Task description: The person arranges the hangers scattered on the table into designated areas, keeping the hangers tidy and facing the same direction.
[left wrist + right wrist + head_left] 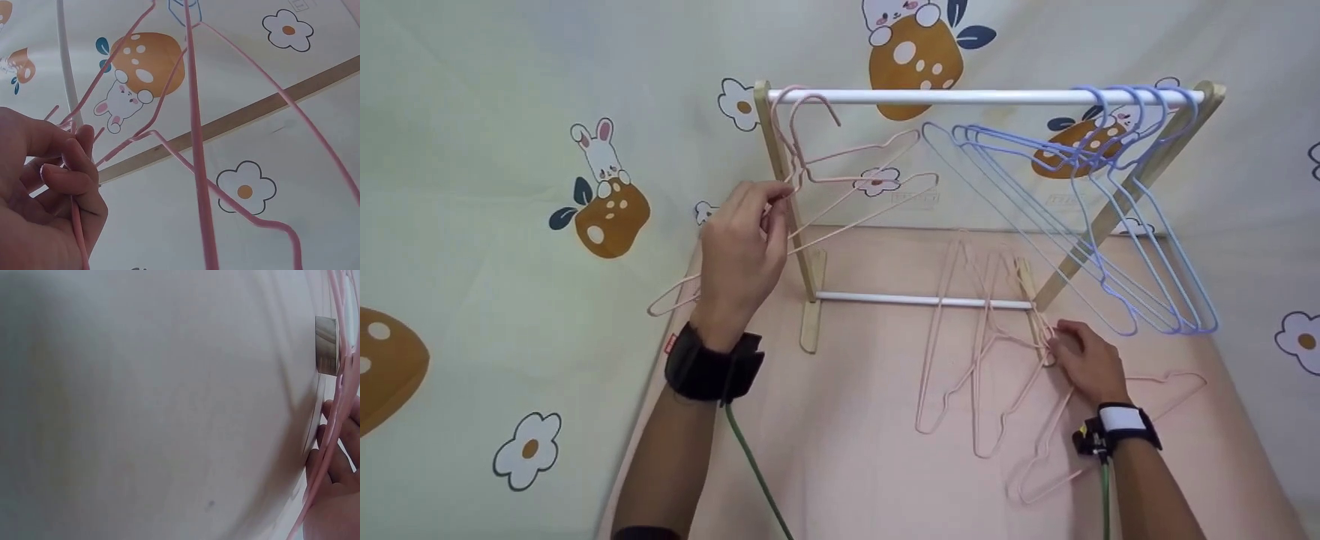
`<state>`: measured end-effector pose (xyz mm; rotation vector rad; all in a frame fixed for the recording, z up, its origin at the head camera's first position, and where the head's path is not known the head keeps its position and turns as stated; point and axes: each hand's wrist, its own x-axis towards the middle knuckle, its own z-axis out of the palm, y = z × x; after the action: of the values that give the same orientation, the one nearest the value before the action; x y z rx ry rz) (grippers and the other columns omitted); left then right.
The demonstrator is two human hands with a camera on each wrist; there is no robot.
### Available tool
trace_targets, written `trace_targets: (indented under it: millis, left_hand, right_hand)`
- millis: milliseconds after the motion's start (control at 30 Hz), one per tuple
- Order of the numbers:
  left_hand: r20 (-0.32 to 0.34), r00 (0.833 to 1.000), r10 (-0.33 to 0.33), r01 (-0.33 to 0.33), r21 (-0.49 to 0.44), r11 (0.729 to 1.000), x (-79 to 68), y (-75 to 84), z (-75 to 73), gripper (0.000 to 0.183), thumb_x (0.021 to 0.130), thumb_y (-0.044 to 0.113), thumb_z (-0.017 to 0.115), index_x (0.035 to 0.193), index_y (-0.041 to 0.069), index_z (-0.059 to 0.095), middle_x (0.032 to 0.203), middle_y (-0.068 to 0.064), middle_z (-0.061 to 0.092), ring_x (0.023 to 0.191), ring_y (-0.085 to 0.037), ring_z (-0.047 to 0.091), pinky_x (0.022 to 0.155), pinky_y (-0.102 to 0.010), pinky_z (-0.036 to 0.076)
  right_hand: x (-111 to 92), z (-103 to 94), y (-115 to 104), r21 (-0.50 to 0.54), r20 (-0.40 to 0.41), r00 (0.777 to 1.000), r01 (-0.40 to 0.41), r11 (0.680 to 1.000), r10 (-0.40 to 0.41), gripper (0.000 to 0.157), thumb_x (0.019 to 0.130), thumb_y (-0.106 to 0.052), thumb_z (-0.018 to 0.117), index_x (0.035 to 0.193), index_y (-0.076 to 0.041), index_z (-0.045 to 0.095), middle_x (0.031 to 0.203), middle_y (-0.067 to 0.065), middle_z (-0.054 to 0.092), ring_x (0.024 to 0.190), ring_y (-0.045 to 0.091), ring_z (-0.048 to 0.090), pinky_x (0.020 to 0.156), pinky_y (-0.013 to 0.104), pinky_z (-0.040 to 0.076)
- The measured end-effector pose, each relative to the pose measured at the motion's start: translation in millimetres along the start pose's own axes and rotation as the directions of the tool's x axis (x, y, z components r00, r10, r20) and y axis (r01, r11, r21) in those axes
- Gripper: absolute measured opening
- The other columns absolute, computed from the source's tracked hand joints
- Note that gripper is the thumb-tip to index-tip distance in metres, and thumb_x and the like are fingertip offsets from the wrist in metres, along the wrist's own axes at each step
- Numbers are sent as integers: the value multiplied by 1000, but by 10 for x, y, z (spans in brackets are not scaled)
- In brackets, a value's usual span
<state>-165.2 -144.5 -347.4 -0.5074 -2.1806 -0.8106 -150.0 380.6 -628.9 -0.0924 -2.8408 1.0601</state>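
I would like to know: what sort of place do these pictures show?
Probably a corner staged for recording, though the building itself cannot be told: a rabbit-patterned backdrop rises behind and beside a hanger rack, and wrist straps trail green cables.

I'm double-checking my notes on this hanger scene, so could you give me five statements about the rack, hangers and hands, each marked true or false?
1. The blue hangers hang near the right end of the upper rail. True.
2. The left hand grips a blue hanger. False: it grips a pink hanger.
3. The right hand is at pink hangers, lower down than the left hand. True.
4. The lower bar is black. False: it is white.
5. Every pink hanger is up at the upper rail. False: several are well below it.
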Motion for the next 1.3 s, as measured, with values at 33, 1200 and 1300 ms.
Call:
trace_targets:
  millis: [33, 1200, 1300]
  left_hand:
    - [-4, 1000, -4, 4, -3, 1000, 24, 7, 2, 14, 109, 1, 64, 116, -5, 75, 103, -17, 74, 84, -25, 69, 72, -38, 58]
    - [-3, 993, -120, 120, 13, 993, 234, -115, 272, 18, 111, -1, 62, 121, -8, 74, 112, -20, 74, 104, -32, 76, 87, -39, 63]
    - [1, 992, -127, 127, 13, 992, 226, -132, 286, 17, 110, -1, 63, 121, -8, 74, 112, -21, 74, 104, -32, 76, 87, -39, 63]
  right_hand:
    - [-2, 1, 1, -2, 0, 1000, 0, 1000, 0, 49, 109, -33, 70, 147, -2, 64, 148, 27, 64, 141, 54, 53, 115, 68, 38]
    - [1, 80, -89, -14, -43, 999, -11, 1000, 10, 52, 106, -34, 70, 144, 1, 64, 146, 29, 64, 139, 53, 54, 114, 69, 37]
    - [19, 92, -116, -14, -42, 999, -31, 999, 30, 56, 106, -37, 70, 145, 2, 62, 147, 31, 62, 140, 54, 53, 114, 70, 36]
